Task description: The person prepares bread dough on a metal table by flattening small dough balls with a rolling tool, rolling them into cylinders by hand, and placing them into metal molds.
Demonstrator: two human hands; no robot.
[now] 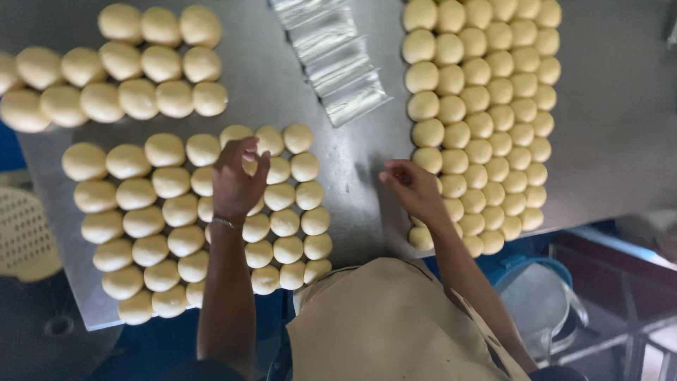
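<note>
Pale yellow dough balls lie in tight rows on a grey metal table (352, 204). My left hand (236, 180) hovers over the near left group of dough balls (176, 219), fingers curled around one ball at the group's top edge. My right hand (412, 187) rests at the left edge of the large right group of dough balls (486, 120), fingers loosely bent; I see nothing clearly held in it. A thin bracelet sits on my left wrist.
A third group of dough balls (120, 67) fills the far left. Shiny clear plastic wrappers (331, 56) lie fanned at the top centre. A cream perforated basket (25, 236) stands left of the table, a metal pot (539, 303) lower right.
</note>
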